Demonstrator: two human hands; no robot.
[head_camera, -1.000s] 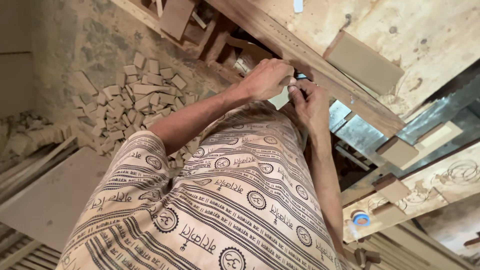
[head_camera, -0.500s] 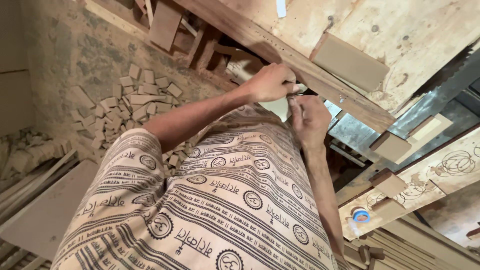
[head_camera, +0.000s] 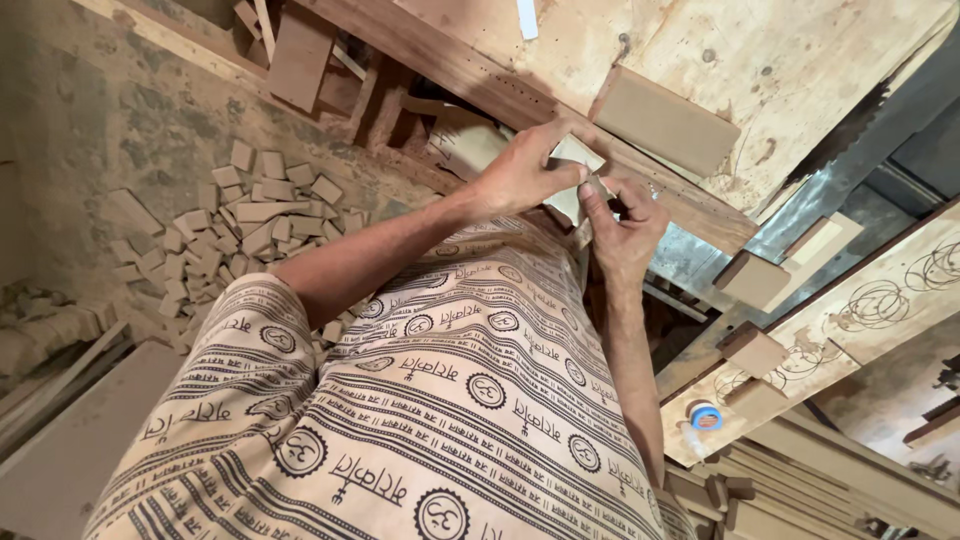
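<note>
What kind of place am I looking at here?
Most likely a woodworking shop. Both hands, left hand and right hand, hold a small pale wooden piece at a plywood bench, with cut wood blocks piled on the floor.

Two bare hands, the left hand (head_camera: 522, 175) and the right hand (head_camera: 625, 230), meet on one small pale wooden piece (head_camera: 577, 152). One flat rectangular board (head_camera: 664, 120) lies on the tabletop (head_camera: 800, 50). One blue-capped bottle (head_camera: 703, 418) stands nearby. One heap of wooden offcuts (head_camera: 225, 235), too many to count, covers the floor.

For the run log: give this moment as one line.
left hand: grips small pale wood piece | right hand: fingertips on it | place: workbench edge | floor: wood offcuts
</note>
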